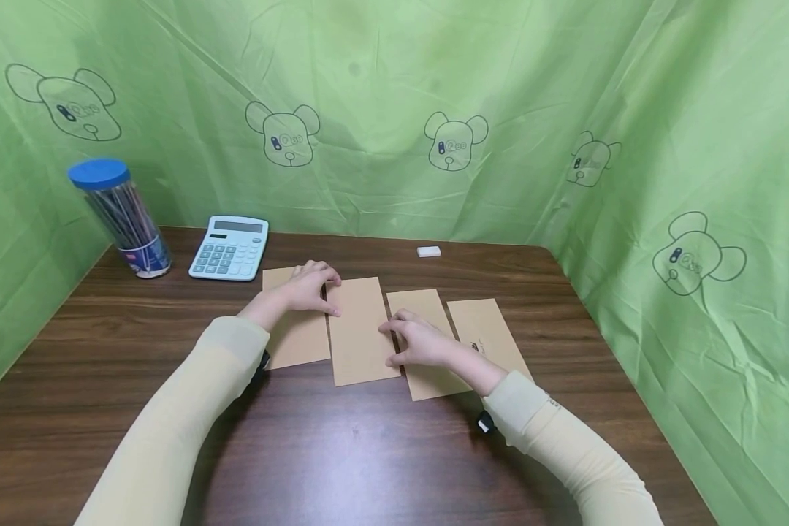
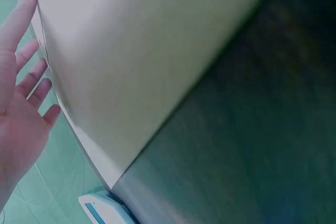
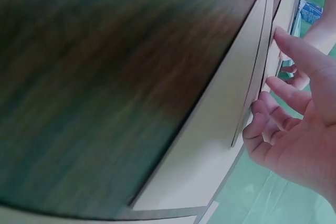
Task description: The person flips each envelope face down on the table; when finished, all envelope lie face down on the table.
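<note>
Several flat brown kraft-paper rectangles lie in a row on the table; whether they are envelopes or booklets I cannot tell. My left hand (image 1: 312, 287) is over the leftmost rectangle (image 1: 302, 340), its thumb and fingertips at the left edge of the second rectangle (image 1: 361, 329). Over the third rectangle (image 1: 434, 383) is my right hand (image 1: 421, 343), thumb and fingertips at the second one's right edge. Small dark print marks the rightmost rectangle (image 1: 489, 325), partly hidden by my right forearm. In the wrist views, the left hand (image 2: 21, 108) and right hand (image 3: 299, 124) have loosely spread fingers.
A light-blue calculator (image 1: 230, 248) lies behind the row at the left, with a blue-lidded tube of pencils (image 1: 131, 219) beside it. A white eraser-like block (image 1: 429, 251) lies near the table's back edge. Green curtains (image 1: 368, 190) surround the dark wood table (image 1: 342, 453).
</note>
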### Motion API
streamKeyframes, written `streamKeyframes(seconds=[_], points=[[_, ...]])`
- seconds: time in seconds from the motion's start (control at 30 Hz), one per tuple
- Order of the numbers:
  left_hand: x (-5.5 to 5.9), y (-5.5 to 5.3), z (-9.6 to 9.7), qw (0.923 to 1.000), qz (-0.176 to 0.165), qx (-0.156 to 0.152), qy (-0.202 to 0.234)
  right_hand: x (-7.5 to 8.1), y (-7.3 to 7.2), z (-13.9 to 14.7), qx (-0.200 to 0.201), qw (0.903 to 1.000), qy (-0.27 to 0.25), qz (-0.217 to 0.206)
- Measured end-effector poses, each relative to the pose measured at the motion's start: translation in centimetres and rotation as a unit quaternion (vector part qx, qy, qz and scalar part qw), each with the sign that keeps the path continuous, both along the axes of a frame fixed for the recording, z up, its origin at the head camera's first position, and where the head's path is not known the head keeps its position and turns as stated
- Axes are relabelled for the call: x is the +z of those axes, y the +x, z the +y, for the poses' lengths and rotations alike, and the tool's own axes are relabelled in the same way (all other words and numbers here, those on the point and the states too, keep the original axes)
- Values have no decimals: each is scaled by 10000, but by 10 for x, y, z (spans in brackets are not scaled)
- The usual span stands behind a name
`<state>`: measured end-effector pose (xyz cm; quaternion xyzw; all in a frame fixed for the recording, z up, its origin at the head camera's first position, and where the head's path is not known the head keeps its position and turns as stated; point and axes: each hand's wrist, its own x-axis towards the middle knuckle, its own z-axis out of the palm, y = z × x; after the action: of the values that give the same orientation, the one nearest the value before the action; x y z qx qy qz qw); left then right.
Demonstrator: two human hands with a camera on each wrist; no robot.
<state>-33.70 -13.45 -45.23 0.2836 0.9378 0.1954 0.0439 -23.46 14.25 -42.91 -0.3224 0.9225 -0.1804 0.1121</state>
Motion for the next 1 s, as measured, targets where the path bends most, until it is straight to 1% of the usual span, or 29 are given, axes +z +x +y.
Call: streamKeyframes(seconds=[0.13, 0.27, 0.33, 0.43, 0.53, 0.63, 0.83, 1.0], points=[[0, 1, 0, 9999, -18, 31, -133, 0, 1, 1, 105, 9999, -31, 53], [1, 2, 1, 9998, -7, 44, -215, 4, 4, 7, 196, 9994, -275, 47], [1, 3, 2, 9998, 23, 11, -209, 7, 6, 14, 257, 9988, -394, 131], [3, 5, 2, 9997, 24, 13, -223, 11, 10, 28, 312, 9974, -487, 420], [4, 7, 2, 9997, 69, 32, -212, 14, 15, 46, 274, 9958, -448, 744], [6, 8, 2, 9998, 63, 53, -189, 16, 21, 66, 186, 9949, -410, 898], [5, 9, 2, 9997, 89, 40, -209, 14, 28, 100, 239, 9937, -375, 1025], [6, 7, 3, 9996, 122, 32, -244, 8, 30, 117, 381, 9952, -158, 887]])
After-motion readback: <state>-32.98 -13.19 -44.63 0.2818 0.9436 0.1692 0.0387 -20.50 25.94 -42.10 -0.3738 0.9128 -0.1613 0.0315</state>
